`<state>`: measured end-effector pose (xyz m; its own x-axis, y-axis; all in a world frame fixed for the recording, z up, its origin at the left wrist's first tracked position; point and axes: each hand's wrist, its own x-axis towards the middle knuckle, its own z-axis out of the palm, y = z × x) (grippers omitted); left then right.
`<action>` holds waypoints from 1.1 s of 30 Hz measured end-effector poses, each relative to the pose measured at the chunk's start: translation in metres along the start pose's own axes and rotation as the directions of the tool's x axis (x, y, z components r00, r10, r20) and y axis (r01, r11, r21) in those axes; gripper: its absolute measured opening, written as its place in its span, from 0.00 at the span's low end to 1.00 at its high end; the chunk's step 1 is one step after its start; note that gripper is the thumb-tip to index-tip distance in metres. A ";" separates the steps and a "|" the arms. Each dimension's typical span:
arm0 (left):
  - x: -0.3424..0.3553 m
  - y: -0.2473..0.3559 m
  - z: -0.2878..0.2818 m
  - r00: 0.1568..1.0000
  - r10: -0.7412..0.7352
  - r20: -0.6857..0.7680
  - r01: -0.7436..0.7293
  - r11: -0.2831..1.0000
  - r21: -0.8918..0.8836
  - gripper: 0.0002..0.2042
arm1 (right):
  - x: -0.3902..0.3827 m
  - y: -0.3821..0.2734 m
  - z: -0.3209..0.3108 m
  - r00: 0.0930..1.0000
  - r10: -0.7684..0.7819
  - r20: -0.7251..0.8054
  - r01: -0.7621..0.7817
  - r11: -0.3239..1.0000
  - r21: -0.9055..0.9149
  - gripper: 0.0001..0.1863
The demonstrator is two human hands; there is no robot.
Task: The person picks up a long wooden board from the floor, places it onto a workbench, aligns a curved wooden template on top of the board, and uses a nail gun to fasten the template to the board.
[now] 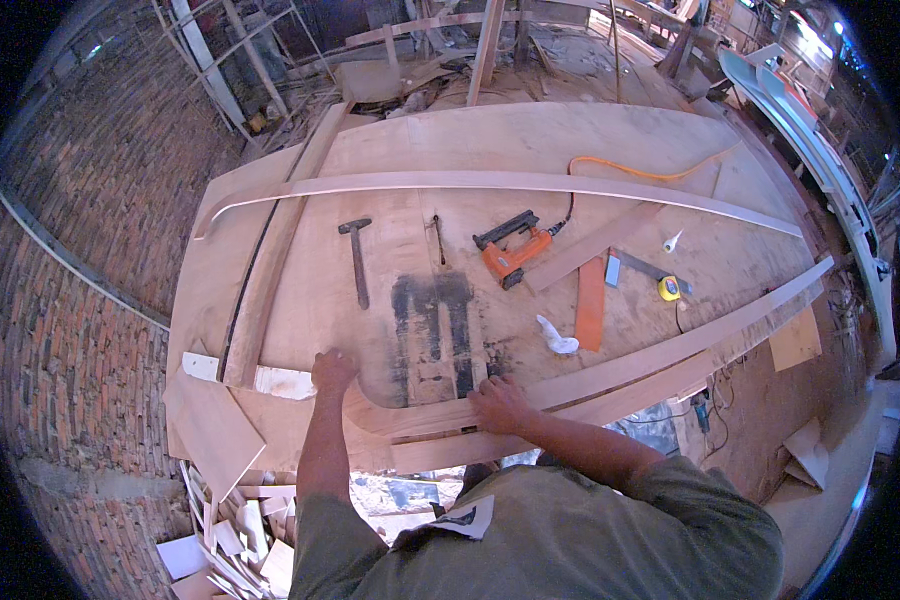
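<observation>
A curved pale wooden strip (650, 345) lies along the near edge of a large plywood worktop (290, 240). My left hand (334, 369), slightly blurred, curls at the left end of its bend. My right hand (498, 402) grips its straighter part, just right of a dark smudged patch. Beyond my hands lie a hammer (358, 270), an orange nail gun (518, 255) with a hose, an orange-brown board (589, 310), a blue block (612, 266), a yellow tape measure (668, 288), a white bottle (672, 240) and a crumpled white item (560, 340).
Another curved strip (490, 180) spans the far part of the worktop, over a long beam (300, 190). A brick wall (80, 330) is at left, offcuts (235, 540) are piled below, a power tool (702, 410) lies at lower right, and light blue panels (810, 140) stand at right.
</observation>
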<state>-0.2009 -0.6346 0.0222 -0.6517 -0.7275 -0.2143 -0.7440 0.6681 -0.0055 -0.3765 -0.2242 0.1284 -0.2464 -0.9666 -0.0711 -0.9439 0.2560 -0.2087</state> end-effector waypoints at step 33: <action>-0.038 0.002 -0.030 0.954 0.130 -0.270 -0.059 0.965 0.257 0.39 | -0.017 0.001 -0.033 0.998 -0.020 -0.059 0.013 0.994 -0.108 0.42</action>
<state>-0.1818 -0.6102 0.0597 -0.7585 -0.6490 0.0589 -0.6414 0.7276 -0.2433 -0.3805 -0.2081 0.1613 -0.2403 -0.9707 -0.0092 -0.9653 0.2400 -0.1032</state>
